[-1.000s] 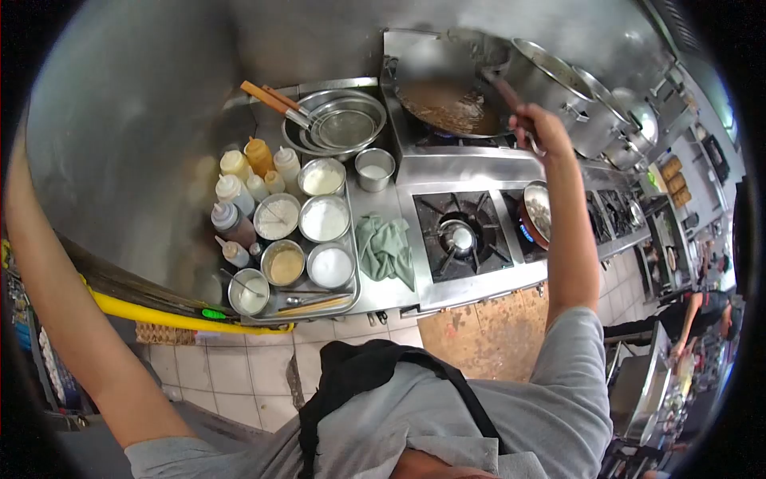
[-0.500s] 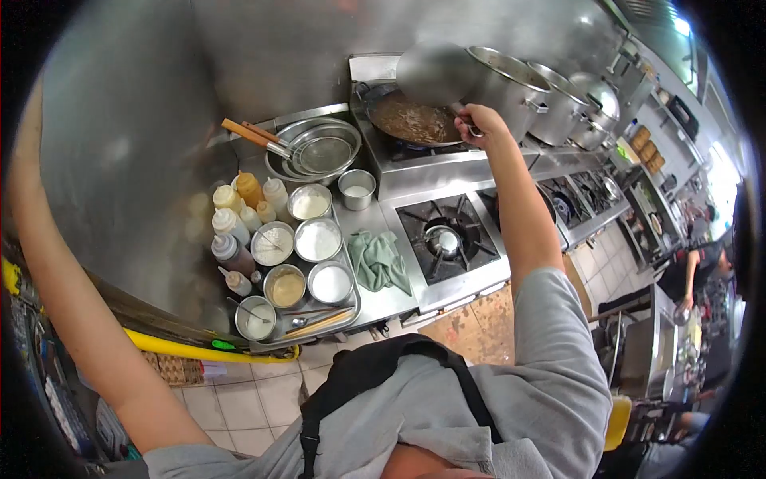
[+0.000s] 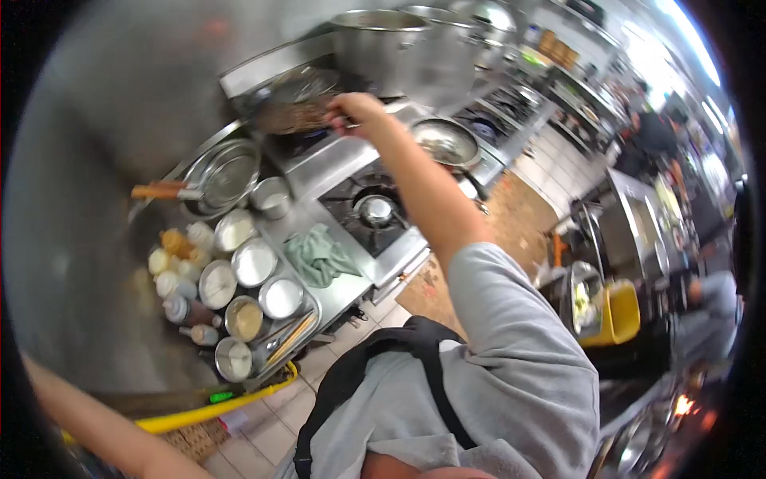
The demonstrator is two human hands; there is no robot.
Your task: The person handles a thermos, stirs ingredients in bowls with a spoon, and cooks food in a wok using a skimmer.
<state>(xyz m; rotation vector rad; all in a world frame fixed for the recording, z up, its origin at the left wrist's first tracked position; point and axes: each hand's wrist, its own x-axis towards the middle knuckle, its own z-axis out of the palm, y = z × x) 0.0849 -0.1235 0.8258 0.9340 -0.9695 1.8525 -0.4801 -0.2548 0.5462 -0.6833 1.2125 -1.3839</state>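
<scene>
My right hand (image 3: 349,114) is closed on the handle of a utensil with a round, shiny head (image 3: 309,83). Blur hides its exact kind. The head is over a dark wok of brown food (image 3: 289,118) on the back burner, and I cannot tell whether it touches the food. Below my forearm, a burner (image 3: 375,210) carries no pan. My left forearm (image 3: 104,431) reaches out at the lower left, its hand outside the picture.
Strainers (image 3: 227,180) rest in a bowl at the left, near squeeze bottles (image 3: 177,283) and a tray of metal tubs (image 3: 255,262). A green cloth (image 3: 321,255) lies by the stove. Tall pots (image 3: 375,60) stand behind; a frying pan (image 3: 445,144) is right. Another person (image 3: 654,132) stands far right.
The view has turned to the right, so the stove and tubs appear further left. The utensil's round head has come down over the wok. My left arm appears lower in view.
</scene>
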